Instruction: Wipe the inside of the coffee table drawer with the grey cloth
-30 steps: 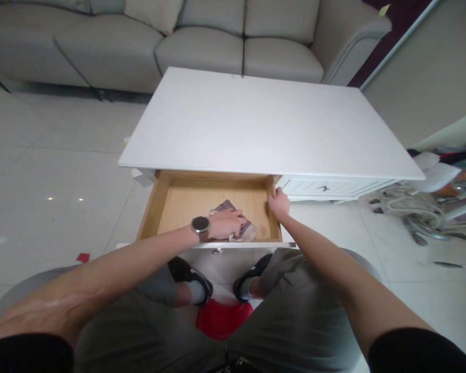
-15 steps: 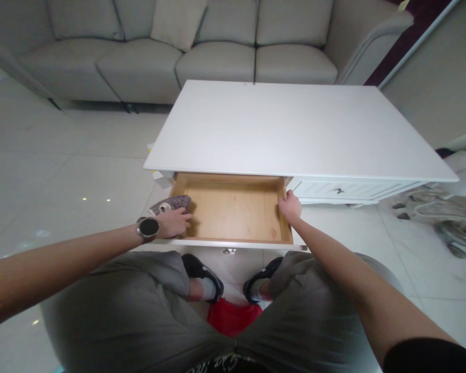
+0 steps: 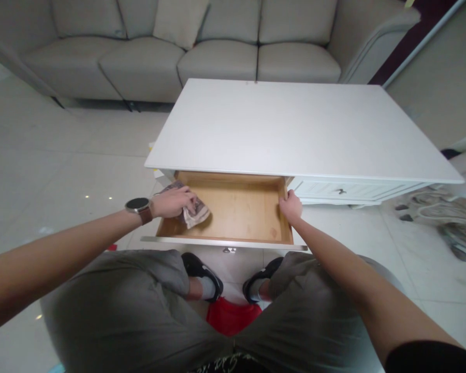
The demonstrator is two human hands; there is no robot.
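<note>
A shallow wooden drawer (image 3: 236, 210) with a white front is pulled out of the white coffee table (image 3: 287, 129). My left hand (image 3: 174, 201), with a watch on its wrist, is closed on a patterned brown-and-cream cloth (image 3: 196, 213). Hand and cloth lie over the drawer's left side wall, and part of the cloth hangs inside the drawer. My right hand (image 3: 290, 206) grips the drawer's right side wall, its fingers curled over the top edge. Nothing lies on the visible part of the drawer bottom.
Behind the table stands a long grey sofa (image 3: 217, 67). The table's other drawer (image 3: 341, 191) is closed. My knees and shoes (image 3: 202, 277) are close to the drawer front, with a red object (image 3: 233, 317) between my feet. At the right is a stand with looped parts (image 3: 446, 217).
My left hand has moved back along the drawer's left side, away from me. The cloth has shifted with it and now drapes further into the drawer. My right hand stays in place.
</note>
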